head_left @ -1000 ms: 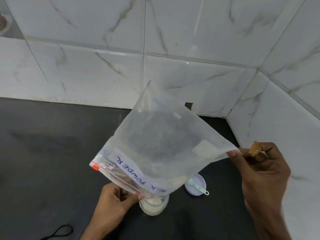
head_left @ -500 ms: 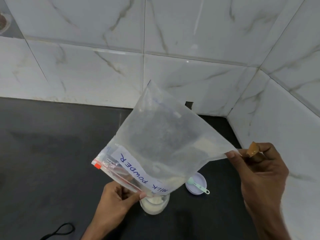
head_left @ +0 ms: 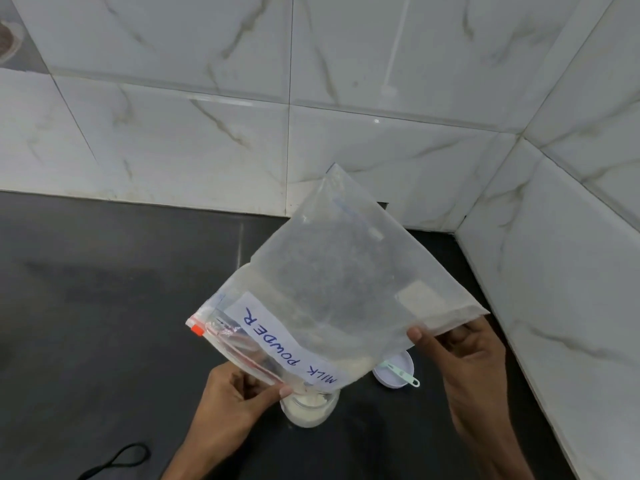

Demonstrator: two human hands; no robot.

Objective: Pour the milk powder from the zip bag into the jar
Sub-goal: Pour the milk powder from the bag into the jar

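While the left hand [head_left: 239,393] is pinching its zip edge, the right hand [head_left: 464,355] is gripping the upturned zip bag [head_left: 332,289], labelled "MILK POWDER" in blue handwriting, its mouth sitting over the jar [head_left: 308,408] on the dark counter [head_left: 104,306].

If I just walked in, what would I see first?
A big clear zip bag labelled MILK POWDER, tipped mouth-down in the middle, with the left hand pinching its zip end and the right hand holding its raised corner. Under its mouth stands a small jar of pale powder on the black counter. A white lid lies beside it.
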